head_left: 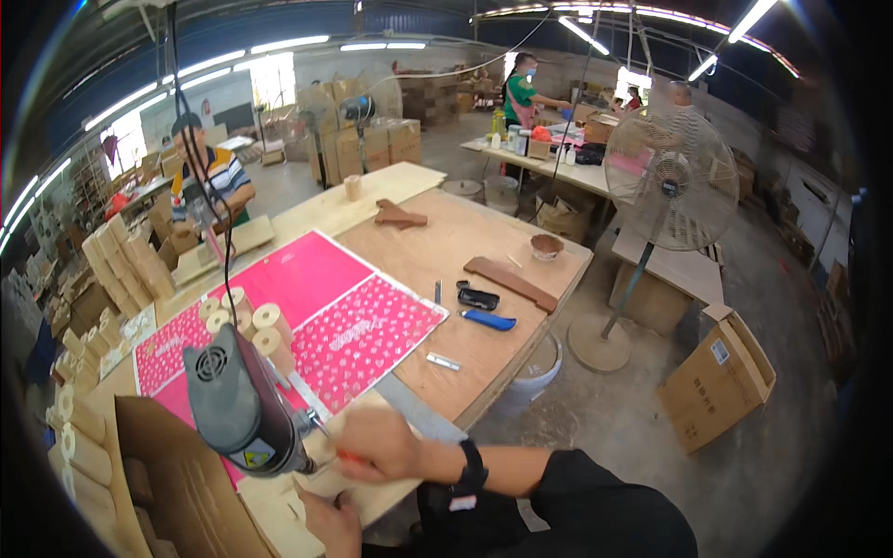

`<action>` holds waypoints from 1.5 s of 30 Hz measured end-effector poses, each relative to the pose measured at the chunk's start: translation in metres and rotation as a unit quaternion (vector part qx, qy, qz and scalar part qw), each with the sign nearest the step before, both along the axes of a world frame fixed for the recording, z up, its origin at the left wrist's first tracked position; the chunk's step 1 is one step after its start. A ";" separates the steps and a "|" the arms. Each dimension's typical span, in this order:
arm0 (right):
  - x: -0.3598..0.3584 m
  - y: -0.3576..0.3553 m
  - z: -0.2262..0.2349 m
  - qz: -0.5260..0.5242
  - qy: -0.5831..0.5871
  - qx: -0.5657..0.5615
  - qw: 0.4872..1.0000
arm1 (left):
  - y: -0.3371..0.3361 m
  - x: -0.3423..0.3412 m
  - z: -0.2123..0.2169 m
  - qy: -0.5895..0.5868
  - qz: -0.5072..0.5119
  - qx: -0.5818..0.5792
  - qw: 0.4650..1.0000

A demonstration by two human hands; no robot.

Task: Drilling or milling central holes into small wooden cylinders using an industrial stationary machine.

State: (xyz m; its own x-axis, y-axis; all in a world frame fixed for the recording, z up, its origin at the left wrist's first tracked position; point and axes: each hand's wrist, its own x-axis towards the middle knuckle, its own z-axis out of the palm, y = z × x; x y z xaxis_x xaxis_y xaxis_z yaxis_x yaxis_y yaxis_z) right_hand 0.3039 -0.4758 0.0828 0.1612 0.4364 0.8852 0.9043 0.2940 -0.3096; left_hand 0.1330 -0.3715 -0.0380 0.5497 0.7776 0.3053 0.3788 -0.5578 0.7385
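A dark grey power drill (237, 400) hangs upright in front of me, its chuck pointing down. My right hand (377, 445), with a black band on the wrist, is closed round a red handle (352, 456) beside the chuck. Below it, my left hand (330, 523) is low under the drill, its thumb and fingers bent round something pale that I cannot make out. Pale wooden cylinders with holes in their ends (272, 342) stand behind the drill on a pink printed sheet (358, 339).
On the bench are a blue utility knife (488, 319), a black case (477, 297), a brown wooden strip (512, 282) and a small bowl (546, 246). An open carton (177, 465) stands at left. A pedestal fan (670, 186) and another carton (716, 377) are at right. People work farther off.
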 end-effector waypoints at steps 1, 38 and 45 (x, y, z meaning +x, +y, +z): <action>0.006 0.007 0.020 -0.039 0.062 -0.072 0.995 | 0.000 0.000 0.000 0.011 0.010 -0.006 1.000; 0.023 -0.041 -0.061 -0.021 0.220 -0.332 0.917 | 0.058 -0.106 0.055 0.053 0.013 0.325 0.944; 0.021 -0.050 -0.073 -0.040 0.222 -0.320 0.920 | 0.121 -0.024 0.072 -0.001 0.078 0.174 0.982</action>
State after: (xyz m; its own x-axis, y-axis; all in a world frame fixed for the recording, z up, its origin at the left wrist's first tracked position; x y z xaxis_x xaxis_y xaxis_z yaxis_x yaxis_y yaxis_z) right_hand 0.3246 -0.5258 0.0099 0.4994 0.8163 0.2902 0.6580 -0.1394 -0.7400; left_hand 0.1095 -0.2504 0.0336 0.4309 0.7008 0.5685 0.4786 -0.7116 0.5145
